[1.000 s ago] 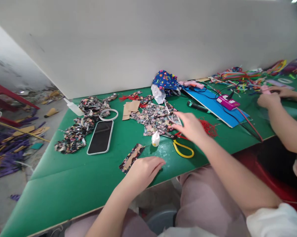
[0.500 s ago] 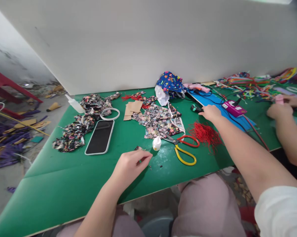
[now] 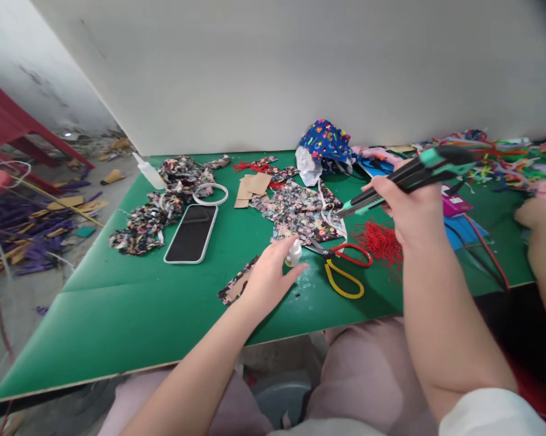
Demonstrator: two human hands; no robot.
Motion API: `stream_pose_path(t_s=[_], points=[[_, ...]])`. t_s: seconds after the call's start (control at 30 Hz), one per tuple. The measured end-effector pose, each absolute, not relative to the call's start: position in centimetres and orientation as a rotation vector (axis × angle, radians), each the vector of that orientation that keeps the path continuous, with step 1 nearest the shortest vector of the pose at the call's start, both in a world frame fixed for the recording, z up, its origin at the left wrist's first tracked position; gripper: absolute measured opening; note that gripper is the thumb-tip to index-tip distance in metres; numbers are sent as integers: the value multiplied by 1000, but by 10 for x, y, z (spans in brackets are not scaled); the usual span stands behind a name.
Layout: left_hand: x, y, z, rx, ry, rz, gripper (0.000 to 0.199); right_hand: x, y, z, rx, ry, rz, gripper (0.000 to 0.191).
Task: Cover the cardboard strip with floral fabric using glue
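Note:
My right hand (image 3: 416,206) is raised above the table, its fingers wrapped round a black and teal utility knife (image 3: 409,175). The knife's tip points left and down, over the floral fabric (image 3: 300,212). My left hand (image 3: 273,266) reaches round a small white bottle (image 3: 293,254), thumb and fingers apart on either side of it. I cannot tell whether they touch it. Partly under that hand lies a floral fabric strip with a brown card piece (image 3: 239,281). Scissors (image 3: 341,260) with one red and one yellow handle lie open right of the bottle.
A phone (image 3: 191,234), white ring (image 3: 210,194), squeeze bottle (image 3: 148,172) and crumpled fabric (image 3: 139,224) lie left. Brown card pieces (image 3: 252,188) sit behind. Red cords (image 3: 379,242) and a purple box (image 3: 454,201) are right; another person's arm (image 3: 545,242) is at the right edge.
My right hand has lifted the utility knife off the table and brought it up. My left hand has moved forward and right to the white bottle, its fingers opening. The view has shifted slightly.

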State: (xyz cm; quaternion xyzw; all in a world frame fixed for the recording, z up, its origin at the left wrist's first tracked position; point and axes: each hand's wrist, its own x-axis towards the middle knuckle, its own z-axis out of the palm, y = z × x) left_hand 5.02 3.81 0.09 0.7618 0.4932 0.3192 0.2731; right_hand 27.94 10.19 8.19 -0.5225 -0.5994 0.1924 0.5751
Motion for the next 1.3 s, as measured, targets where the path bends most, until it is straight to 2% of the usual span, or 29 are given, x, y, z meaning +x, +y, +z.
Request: stream_pose_path(t_s=[0.07, 0.17, 0.33, 0.5, 0.8, 0.93, 1.1, 1.3], points=[[53, 36, 3, 2080, 1325, 880, 29, 253, 86, 97, -962, -1191, 599, 23], [50, 27, 10, 2088, 1246, 947, 22, 230, 66, 112, -815, -1112, 632, 8], [38, 8, 20, 1882, 880, 987, 10, 215, 44, 118, -864, -1001, 583, 26], [39, -1, 24, 1663, 539, 1026, 19, 200, 34, 109, -992, -1038, 468, 35], [40, -7, 25, 1580, 508, 981, 25, 189, 19, 102, -1180, -1207, 424, 32], [38, -8, 25, 1559, 554, 946, 29, 188, 17, 100, -1125, -1245, 403, 38], [38, -8, 26, 1562, 525, 941, 24, 189, 19, 101, -1076, -1202, 520, 40], [38, -8, 28, 1567, 513, 962, 22, 188, 19, 103, -1004, -1171, 602, 35]])
